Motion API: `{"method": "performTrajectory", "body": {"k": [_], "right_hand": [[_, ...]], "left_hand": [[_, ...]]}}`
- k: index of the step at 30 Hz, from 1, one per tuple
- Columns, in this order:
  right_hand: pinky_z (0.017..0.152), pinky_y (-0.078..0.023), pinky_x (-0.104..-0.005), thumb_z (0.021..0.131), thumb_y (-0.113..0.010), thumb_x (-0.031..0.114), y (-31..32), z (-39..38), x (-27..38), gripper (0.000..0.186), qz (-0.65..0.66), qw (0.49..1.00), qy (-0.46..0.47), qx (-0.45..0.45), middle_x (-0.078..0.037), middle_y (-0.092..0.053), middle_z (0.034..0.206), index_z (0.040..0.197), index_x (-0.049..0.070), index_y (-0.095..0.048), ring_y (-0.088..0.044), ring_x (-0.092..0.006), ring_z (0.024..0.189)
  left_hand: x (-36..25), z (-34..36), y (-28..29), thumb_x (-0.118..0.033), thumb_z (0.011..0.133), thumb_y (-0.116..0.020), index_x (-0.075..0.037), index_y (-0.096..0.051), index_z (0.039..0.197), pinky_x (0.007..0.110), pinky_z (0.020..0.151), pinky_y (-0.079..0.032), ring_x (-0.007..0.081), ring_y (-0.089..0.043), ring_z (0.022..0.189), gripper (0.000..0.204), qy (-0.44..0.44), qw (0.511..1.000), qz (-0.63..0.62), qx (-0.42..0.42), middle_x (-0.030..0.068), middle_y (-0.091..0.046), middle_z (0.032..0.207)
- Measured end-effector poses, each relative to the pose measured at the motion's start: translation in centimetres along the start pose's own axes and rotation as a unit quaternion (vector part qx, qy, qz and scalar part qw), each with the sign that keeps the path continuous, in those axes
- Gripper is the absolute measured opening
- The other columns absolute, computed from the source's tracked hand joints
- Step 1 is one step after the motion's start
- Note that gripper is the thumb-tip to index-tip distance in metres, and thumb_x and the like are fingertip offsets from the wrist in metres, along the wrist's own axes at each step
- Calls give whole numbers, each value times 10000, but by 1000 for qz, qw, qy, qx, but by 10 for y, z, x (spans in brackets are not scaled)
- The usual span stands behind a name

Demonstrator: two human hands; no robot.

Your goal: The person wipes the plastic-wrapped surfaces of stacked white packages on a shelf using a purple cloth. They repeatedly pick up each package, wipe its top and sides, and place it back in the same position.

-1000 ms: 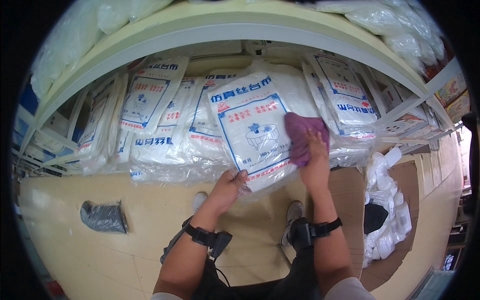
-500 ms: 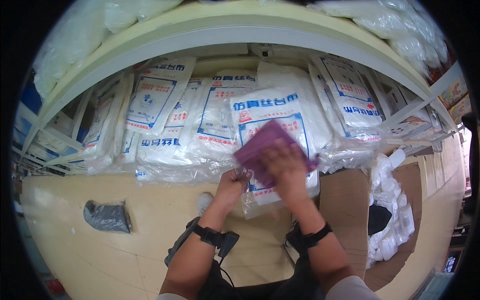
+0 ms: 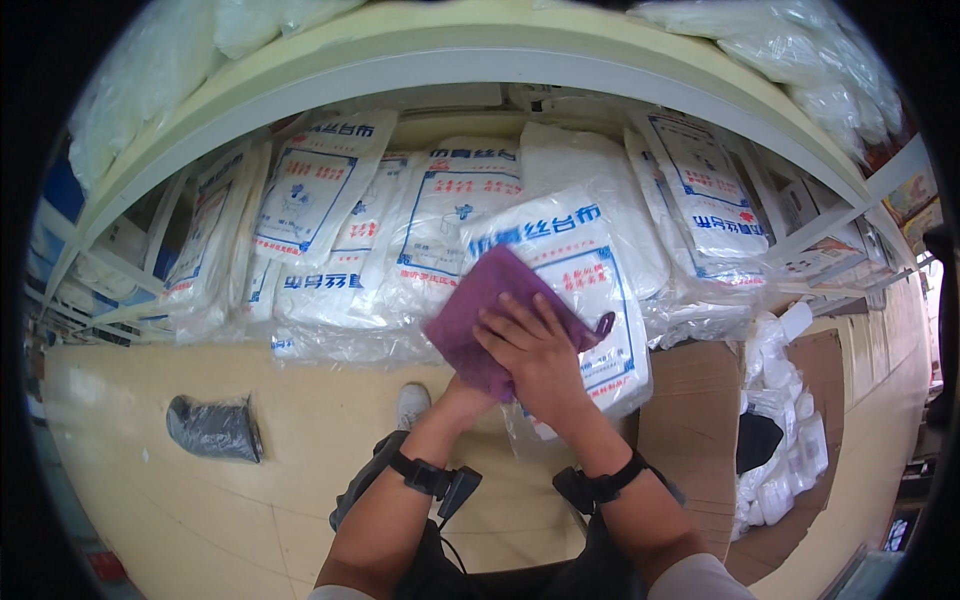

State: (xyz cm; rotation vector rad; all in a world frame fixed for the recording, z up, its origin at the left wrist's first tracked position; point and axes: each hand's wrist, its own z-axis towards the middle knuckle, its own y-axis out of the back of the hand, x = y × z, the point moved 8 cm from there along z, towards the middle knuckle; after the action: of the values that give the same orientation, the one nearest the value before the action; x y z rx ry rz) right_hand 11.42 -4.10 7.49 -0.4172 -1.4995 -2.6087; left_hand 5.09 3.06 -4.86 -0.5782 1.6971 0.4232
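Note:
A purple cloth [image 3: 465, 315] with a small loop at its right corner lies across a white flat plastic packet [image 3: 612, 335] with blue and red print. My right hand [image 3: 540, 368] rests on top of the cloth, its fingers spread and stretched out. Below the cloth's lower left edge is my left hand [image 3: 468, 402]; the cloth hides its fingers. The packet sits tilted at the front of a shelf, over other packets of the same kind.
Similar printed packets [image 3: 320, 190] fill the shelf, under a curved-looking pale shelf board [image 3: 480, 65]. At right on the floor stands an open cardboard box [image 3: 690, 420] with white plastic-wrapped goods. A dark wrapped bundle [image 3: 213, 428] lies on the floor at left.
My right hand and the purple cloth have moved left and a little down across the packet. The cloth now covers my left fingers, which were at the packet's edge. The packet has shifted slightly right.

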Motion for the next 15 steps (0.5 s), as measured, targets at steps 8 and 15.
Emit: {"method": "performTrajectory", "body": {"k": [8,15], "right_hand": [[1173,-394,-515,733,-725,17,86,-42,-148,545,-66,944,-271,-177,-157,-672,1360,1275,70,-716,-536,-413,1387],[1251,-272,-539,702,-734,-1,46,-9,-73,649,-98,974,-163,-124,-91,-645,1418,1336,132,-687,-488,-371,1444]], "left_hand": [[23,-11,-1,-239,1007,-730,-24,-736,1085,296,668,-516,118,-652,766,229,224,970,-70,57,32,-741,940],[-12,-13,-27,-322,999,-726,-42,-670,1240,343,745,-542,162,-680,939,373,188,979,-43,66,104,-736,1078]]}}
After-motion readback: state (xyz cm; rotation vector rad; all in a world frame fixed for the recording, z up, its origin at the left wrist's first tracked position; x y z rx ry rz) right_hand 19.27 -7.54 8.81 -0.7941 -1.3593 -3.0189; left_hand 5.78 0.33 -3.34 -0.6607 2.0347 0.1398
